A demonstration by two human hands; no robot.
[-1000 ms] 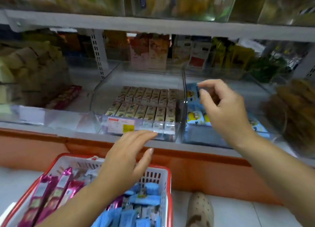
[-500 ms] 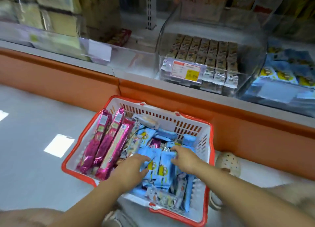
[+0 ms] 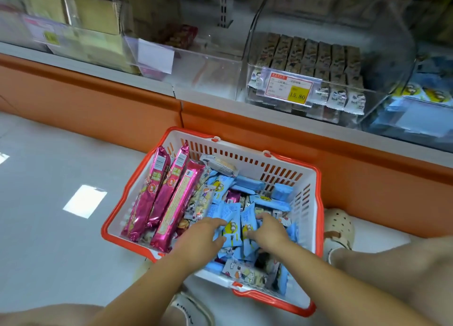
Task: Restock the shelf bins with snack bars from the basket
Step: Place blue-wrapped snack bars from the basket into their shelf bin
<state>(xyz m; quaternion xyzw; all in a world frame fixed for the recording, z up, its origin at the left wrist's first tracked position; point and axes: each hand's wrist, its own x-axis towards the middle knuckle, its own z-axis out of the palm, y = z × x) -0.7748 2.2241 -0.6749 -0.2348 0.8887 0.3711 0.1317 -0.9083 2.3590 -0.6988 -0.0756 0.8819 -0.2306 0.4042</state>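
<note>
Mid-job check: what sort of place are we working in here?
Probably a shop aisle: clear plastic shelf bins holding wrapped snack bars, a white-and-yellow price tag reading 15.80 on one bin, and a red-and-white plastic shopping basket.

Forearms bare up to edge of view, left hand (image 3: 201,240) and right hand (image 3: 268,232) bare too. Bare knees at lower corners. Right foot: cream perforated foam clog (image 3: 339,224), brown heel strap. Left foot: white shoe (image 3: 193,309), black lettering on top, partly hidden behind left forearm.
</note>
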